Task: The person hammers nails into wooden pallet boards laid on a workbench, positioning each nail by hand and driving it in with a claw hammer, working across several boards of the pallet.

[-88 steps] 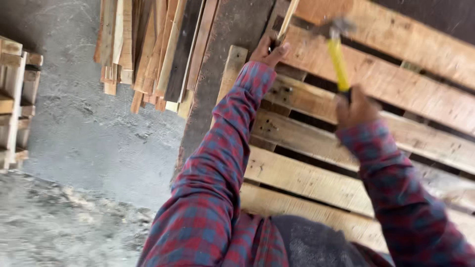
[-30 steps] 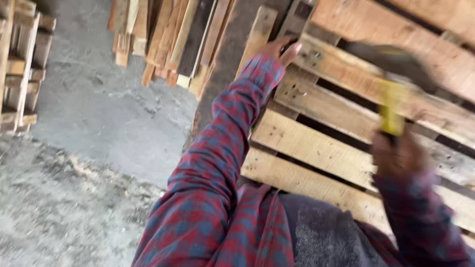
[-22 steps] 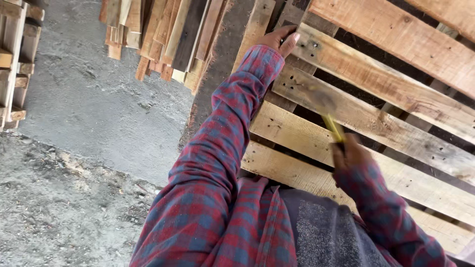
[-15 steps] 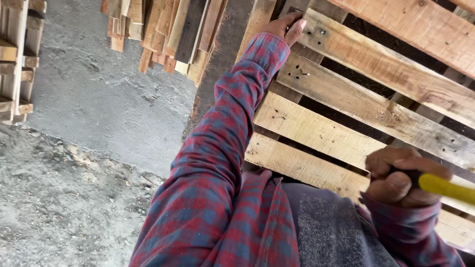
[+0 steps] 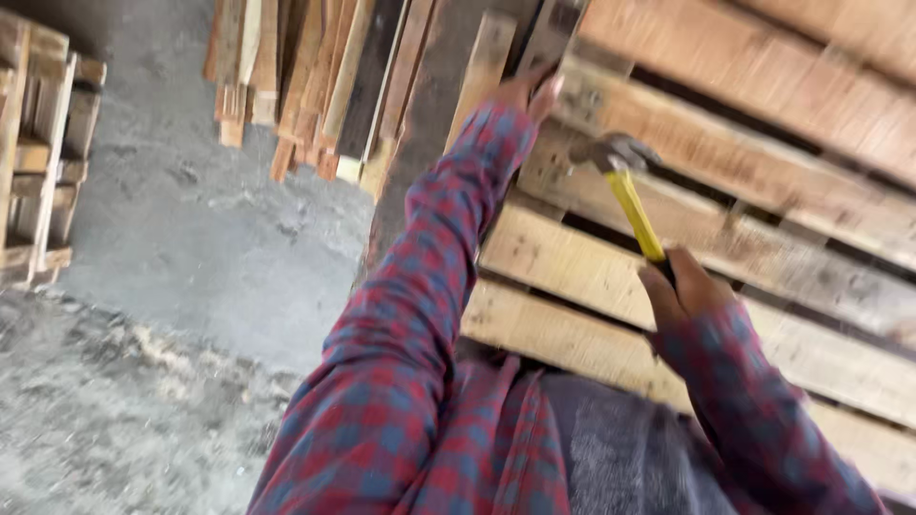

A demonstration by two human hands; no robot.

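Head camera looks down on a big wooden pallet [image 5: 763,238] that fills the right side of my view. Its boards run slanting from upper left to lower right, with dark gaps between them. To the left of the pallet I see the grey concrete floor [image 5: 191,248], and the lower part of it is covered with pale sawdust. At the top, near the pallet's far corner, lies a heap of loose wooden slats [image 5: 305,86], all pointing roughly the same way. At the left edge stands another stack of wood pieces [image 5: 38,153], well apart from the pallet.

Both my arms wear sleeves of red and blue checked cloth. My left hand [image 5: 530,91] is stretched far out to the upper corner of the pallet and rests on a narrow board there; the fingers seem curled on the wood, but the picture is blurred and I cannot tell if they really grip it. My right hand [image 5: 682,291] is closed firmly around the lower end of a hammer [image 5: 625,186]. The hammer has a yellow handle and a dark metal head. It stands tilted, head away from me, over the second board, near my left hand. I cannot tell if the head touches the wood or is just above it.
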